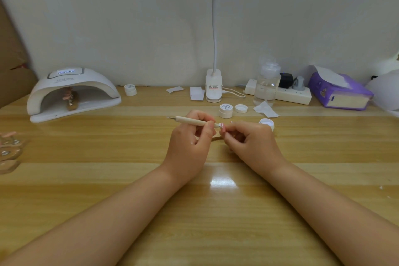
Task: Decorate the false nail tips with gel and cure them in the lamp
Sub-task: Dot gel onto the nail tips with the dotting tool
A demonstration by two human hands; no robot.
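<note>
My left hand (190, 136) grips a beige nail-art pen (192, 120) that lies nearly level, its metal tip pointing left. My right hand (250, 138) pinches the pen's right end, where a small pink and white piece (222, 125) shows; what that piece is I cannot tell. The white curing lamp (71, 93) stands at the back left with a stand of pink nail tips (70, 98) inside it. An open gel pot (267, 123) sits just behind my right hand, and a closed white pot (226, 110) with a loose lid (241, 108) beside it stands further back.
A clip desk lamp (213, 86), paper wipes (197, 93), a clear pump bottle (267, 86), a power strip (291, 94) and a purple tissue box (340, 92) line the back of the wooden table (194, 211). Clear nail-tip stands (9, 151) lie at the left edge. Another pot (130, 89) sits by the curing lamp.
</note>
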